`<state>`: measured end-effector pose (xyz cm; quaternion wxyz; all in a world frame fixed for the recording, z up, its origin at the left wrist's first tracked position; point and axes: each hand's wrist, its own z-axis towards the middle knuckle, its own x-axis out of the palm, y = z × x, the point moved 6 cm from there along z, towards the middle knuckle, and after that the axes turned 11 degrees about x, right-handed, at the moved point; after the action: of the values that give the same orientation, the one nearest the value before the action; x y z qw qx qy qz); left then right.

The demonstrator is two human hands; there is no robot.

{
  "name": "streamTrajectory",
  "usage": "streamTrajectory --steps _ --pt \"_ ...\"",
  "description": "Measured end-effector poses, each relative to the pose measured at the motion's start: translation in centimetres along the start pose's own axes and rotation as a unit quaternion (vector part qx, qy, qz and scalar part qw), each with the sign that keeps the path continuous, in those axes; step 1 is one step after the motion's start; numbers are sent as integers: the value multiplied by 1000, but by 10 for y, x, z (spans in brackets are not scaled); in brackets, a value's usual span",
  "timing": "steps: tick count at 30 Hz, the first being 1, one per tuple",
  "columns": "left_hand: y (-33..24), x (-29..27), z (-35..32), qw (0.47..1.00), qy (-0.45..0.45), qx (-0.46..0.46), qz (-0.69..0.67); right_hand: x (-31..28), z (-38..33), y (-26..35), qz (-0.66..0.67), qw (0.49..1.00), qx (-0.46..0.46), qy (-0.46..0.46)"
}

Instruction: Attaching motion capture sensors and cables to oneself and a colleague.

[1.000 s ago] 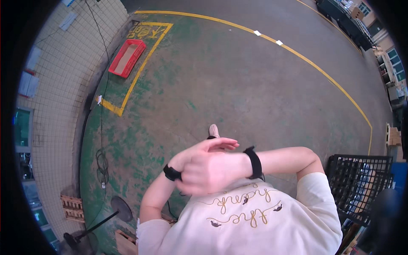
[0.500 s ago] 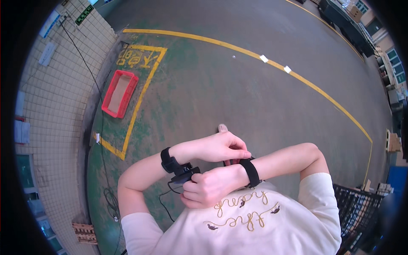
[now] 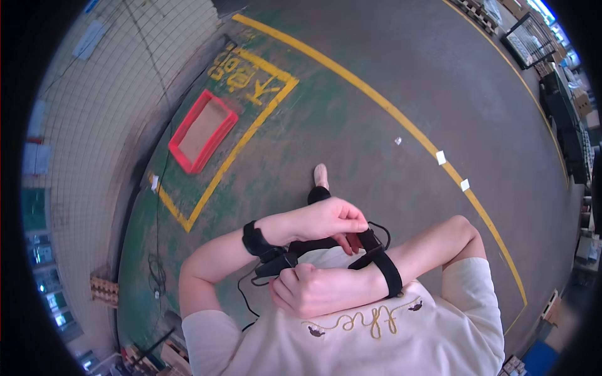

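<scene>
My left hand (image 3: 338, 220) reaches across in front of my body to my right wrist. Its thumb and fingers pinch a small black device (image 3: 369, 240) on the black strap (image 3: 391, 276) around that wrist. A black cable loops out beside the device. My right hand (image 3: 307, 289) lies against my shirt, fingers curled into a loose fist, with nothing visible in it. Just above its knuckles is another black device (image 3: 276, 266), attached to the black strap (image 3: 253, 239) on my left wrist. A thin cable hangs down from that device.
A red plastic crate (image 3: 204, 133) sits on the green floor by the tiled wall (image 3: 113, 94), inside yellow markings. My light shoe (image 3: 321, 175) shows ahead. Wooden pallets (image 3: 104, 289) stand at left; a black wire cage (image 3: 530, 41) and boxes are far right. Cable coils (image 3: 157, 272) lie near the wall.
The view has turned, shifting crate and floor lines. The device on my right wrist has come up into clearer sight, with its cable loop showing. More of my shoe and leg appears.
</scene>
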<state>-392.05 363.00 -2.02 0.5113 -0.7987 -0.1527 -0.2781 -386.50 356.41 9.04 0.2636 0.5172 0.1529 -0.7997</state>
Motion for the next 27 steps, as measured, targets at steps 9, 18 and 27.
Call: streamTrajectory --steps 9,18,27 --pt "-279 -128 116 960 23 46 277 -4 62 -296 51 997 62 -17" --pt "-478 -272 270 878 142 181 420 -4 79 -602 131 989 27 -63" --pt "-637 -556 343 961 52 249 106 67 168 -952 632 742 222 7"
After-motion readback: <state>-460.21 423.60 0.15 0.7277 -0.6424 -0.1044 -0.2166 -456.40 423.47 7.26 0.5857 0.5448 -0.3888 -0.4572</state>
